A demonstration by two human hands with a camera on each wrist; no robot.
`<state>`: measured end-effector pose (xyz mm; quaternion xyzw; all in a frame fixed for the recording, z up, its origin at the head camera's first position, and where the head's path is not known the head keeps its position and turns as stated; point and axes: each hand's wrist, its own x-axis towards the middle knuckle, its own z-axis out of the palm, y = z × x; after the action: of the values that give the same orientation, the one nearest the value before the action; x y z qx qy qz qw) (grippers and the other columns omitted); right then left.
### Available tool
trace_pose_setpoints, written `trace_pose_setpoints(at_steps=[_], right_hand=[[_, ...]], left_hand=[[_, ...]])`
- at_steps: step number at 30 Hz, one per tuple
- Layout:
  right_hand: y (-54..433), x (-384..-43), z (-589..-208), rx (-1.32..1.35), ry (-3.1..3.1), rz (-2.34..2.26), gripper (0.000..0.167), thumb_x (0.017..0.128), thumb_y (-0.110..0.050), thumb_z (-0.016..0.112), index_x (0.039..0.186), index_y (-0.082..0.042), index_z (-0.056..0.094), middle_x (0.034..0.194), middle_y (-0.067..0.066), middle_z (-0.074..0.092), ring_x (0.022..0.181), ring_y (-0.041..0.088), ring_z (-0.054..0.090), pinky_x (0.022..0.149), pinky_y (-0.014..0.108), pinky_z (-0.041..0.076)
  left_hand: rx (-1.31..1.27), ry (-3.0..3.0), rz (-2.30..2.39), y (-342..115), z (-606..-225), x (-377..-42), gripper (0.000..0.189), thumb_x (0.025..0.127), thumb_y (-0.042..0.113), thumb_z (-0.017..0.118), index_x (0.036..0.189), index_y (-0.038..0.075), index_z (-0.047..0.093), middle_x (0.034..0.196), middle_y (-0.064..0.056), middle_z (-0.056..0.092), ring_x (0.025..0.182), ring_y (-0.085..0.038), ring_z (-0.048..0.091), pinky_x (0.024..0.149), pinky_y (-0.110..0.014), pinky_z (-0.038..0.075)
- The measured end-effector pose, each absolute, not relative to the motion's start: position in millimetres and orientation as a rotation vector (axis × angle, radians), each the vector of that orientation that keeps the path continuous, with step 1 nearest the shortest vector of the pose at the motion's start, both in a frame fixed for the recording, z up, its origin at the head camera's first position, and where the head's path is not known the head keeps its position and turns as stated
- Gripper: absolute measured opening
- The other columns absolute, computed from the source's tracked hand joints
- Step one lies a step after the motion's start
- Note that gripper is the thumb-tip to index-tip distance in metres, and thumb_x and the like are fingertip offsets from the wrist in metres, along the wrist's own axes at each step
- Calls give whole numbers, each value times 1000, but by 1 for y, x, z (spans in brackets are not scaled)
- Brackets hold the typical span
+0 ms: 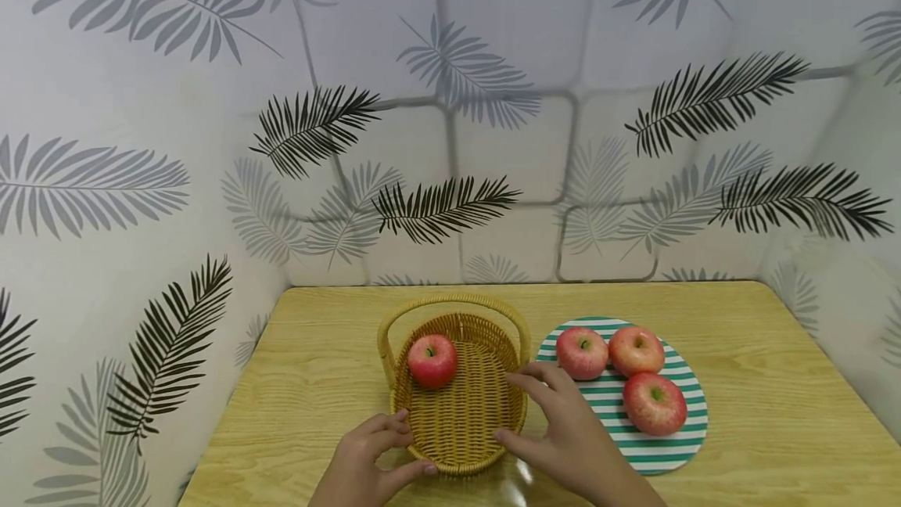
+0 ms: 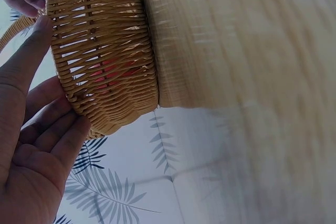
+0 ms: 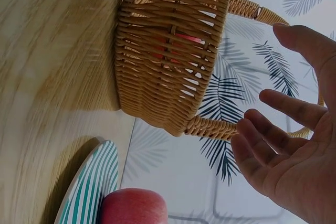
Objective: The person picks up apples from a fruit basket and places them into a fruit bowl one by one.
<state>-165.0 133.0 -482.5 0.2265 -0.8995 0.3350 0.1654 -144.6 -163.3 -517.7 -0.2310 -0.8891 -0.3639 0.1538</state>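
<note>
While both hands (image 1: 366,460) (image 1: 563,433) rest open-fingered against the basket (image 1: 457,421), a nudge could roll its apple (image 1: 432,361).

surface: light wooden table (image 1: 739,382) | on it: wicker handled basket (image 1: 457,421) centre-front | green-and-white striped round mat (image 1: 669,452) just right of basket, near but apart

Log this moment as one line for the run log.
left hand: touches basket near rim | right hand: open at basket's right rim | in basket: one apple | striped plate: three apples | surface: wooden table
</note>
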Motion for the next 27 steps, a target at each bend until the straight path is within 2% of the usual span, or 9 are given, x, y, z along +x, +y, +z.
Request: trace_pose_setpoints(at_steps=[11, 21, 27], right_hand=[[121, -169, -482, 708, -2525, 948, 62, 73, -43, 89, 127, -22, 66, 122, -12, 56, 115, 6, 53, 89, 34, 56], [110, -171, -481, 741, -2534, 967, 62, 73, -44, 89, 127, -22, 66, 124, -10, 56, 113, 5, 51, 86, 29, 55], [103, -172, -480, 764, -2526, 981, 64, 73, -41, 89, 128, -22, 66, 126, -8, 57, 116, 8, 53, 88, 33, 56]], left_hand=[[-676, -2536, -1048, -164, -521, -147, 37, 72, 45, 86, 84, 11, 77, 94, 12, 68, 105, -24, 72, 82, -31, 62], [-685, -2514, -1029, -163, -518, -146, 34, 71, 42, 87, 83, 12, 77, 93, 11, 68, 105, -21, 73, 81, -29, 62], [-677, -2532, -1037, -162, -513, -144, 32, 73, 41, 87, 82, 12, 77, 93, 10, 68, 104, -24, 73, 80, -30, 63]])
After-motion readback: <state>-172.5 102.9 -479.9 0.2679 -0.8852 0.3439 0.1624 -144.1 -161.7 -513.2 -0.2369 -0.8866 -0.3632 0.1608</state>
